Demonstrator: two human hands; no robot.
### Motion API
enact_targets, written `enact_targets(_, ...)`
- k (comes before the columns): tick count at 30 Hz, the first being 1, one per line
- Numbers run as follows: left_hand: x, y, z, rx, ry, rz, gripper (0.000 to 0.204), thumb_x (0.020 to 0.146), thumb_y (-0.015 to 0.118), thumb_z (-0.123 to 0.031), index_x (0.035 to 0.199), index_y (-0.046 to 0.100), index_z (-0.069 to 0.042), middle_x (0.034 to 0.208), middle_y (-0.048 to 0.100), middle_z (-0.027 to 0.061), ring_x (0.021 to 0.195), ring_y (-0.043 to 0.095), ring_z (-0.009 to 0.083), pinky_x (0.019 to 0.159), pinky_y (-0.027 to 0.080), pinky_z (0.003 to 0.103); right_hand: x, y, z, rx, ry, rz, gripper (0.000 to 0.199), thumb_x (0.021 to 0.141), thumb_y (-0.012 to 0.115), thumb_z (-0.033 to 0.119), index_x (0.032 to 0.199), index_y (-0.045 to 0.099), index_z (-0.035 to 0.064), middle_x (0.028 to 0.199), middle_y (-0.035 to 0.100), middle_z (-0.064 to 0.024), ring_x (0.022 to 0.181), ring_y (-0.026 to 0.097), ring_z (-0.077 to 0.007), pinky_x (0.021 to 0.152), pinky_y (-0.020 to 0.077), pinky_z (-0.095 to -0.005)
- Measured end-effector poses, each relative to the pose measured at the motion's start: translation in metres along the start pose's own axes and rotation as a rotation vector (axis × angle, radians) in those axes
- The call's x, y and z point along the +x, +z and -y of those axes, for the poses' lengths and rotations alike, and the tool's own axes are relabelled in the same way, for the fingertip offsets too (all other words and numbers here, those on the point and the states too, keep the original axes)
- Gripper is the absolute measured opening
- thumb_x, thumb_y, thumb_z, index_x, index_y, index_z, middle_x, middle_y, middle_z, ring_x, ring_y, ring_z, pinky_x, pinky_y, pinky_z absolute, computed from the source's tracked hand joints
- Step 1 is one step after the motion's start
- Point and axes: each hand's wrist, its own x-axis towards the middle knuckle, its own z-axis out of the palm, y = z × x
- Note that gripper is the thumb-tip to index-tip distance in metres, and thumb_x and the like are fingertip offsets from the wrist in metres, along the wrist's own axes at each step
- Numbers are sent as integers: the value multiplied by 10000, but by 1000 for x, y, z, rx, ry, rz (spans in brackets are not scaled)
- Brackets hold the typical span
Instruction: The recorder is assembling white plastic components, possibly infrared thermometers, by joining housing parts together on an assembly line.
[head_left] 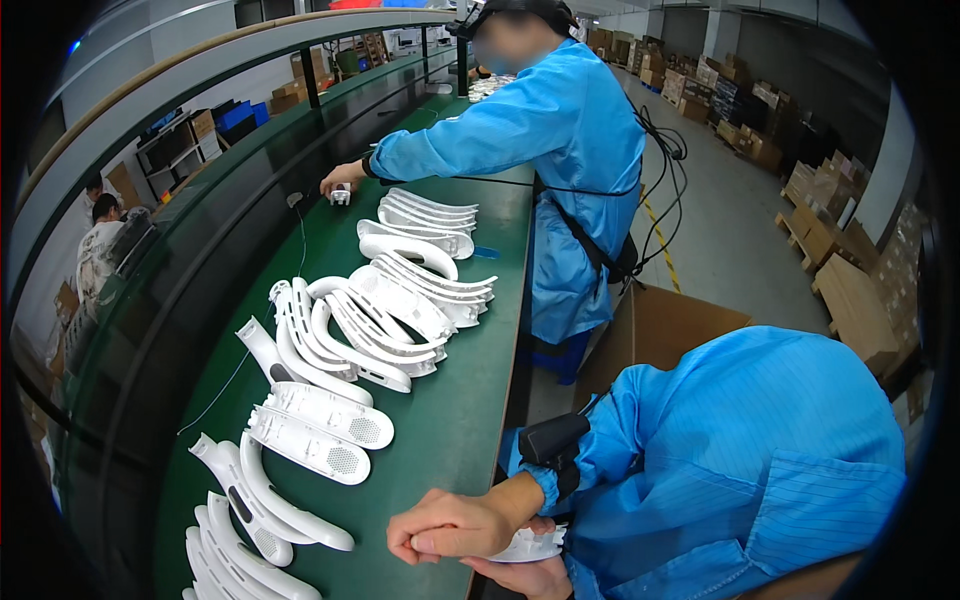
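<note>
My right hand (450, 524) is closed in a fist above the belt's near edge, with a black strapped device (553, 440) at its wrist. Whatever it may hold is hidden. Just below it, my left hand (530, 576), partly covered, grips a white plastic part (530, 546) close to my body. Only a piece of that part shows. To the left lie two white shells with perforated ends (310, 445) and several curved white housings (265, 500). Further up the belt, more curved housings (370, 325) lie bunched together.
A green belt (450, 440) runs away from me beside a dark rail. Across it, a co-worker in a blue smock (580, 130) reaches out, a hand (343, 177) at a small white part (341, 195). An open cardboard box (660, 330) stands right; stacked cartons (850, 300) line the aisle.
</note>
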Motion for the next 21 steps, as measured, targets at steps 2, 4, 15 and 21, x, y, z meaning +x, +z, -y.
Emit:
enact_targets(2,1,-9,8,0,12,5,637,880,352,-699,1189,515,-167,976,596,61,810,590,245,696,482,395,-5,0,-1,-38,-38,82,213,949,386,183,880,495,14,635,435,-27,529,380,-105,505,329,-251)
enact_targets(4,2,0,-5,-30,55,-2,630,886,357,-688,1207,512,-169,1028,594,61,847,592,251,709,485,400,11,15,-9,-90,-92,118,219,950,390,194,887,497,14,646,440,-19,543,385,-98,510,327,-244)
enact_targets(15,-2,12,10,58,190,-148,733,912,304,-667,1439,301,-158,1367,436,80,1179,470,297,955,393,464,1,1,8,113,153,-133,217,949,389,215,954,487,22,698,414,24,574,337,-31,506,285,-201)
enact_targets(21,-1,14,11,88,199,-148,760,905,299,-678,1454,278,-154,1426,386,73,1244,435,305,991,373,476,-1,0,7,116,137,-185,183,939,383,197,939,474,38,724,401,27,580,299,-32,500,257,-199)
